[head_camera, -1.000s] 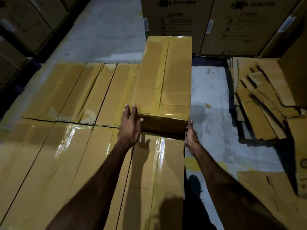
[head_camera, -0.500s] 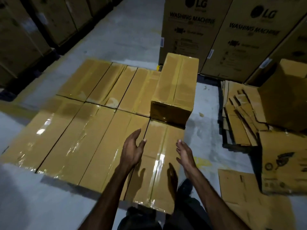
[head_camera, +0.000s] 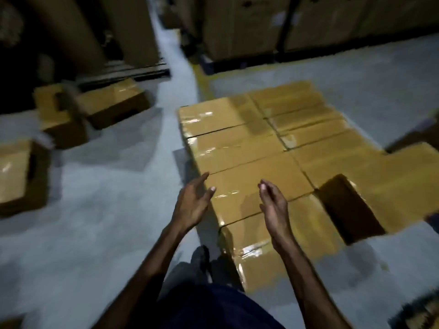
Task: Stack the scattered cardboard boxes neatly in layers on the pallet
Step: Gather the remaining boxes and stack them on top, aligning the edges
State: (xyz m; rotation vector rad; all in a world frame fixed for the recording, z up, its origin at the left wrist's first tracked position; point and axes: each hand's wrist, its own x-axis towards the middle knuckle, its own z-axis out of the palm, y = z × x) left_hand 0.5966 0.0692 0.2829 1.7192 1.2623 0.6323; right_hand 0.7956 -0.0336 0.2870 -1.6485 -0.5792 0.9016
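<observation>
Both hands empty: left hand [head_camera: 193, 205] and right hand [head_camera: 273, 206] hang with fingers loosely spread above the near left corner of the flat layer of tan taped cardboard boxes [head_camera: 240, 148] — probably between boxes. One second-layer box [head_camera: 389, 184] sits at the right edge, placed to start the next tier. Scattered tan boxes [head_camera: 114, 103] lie on the grey floor, well apart. Pallet hidden under the layer — motion blur smears detail.

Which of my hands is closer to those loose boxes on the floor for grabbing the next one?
Left. The left hand hangs open over the floor, on the side of the loose boxes. The right hand is open above the stacked layer, farther away.
</observation>
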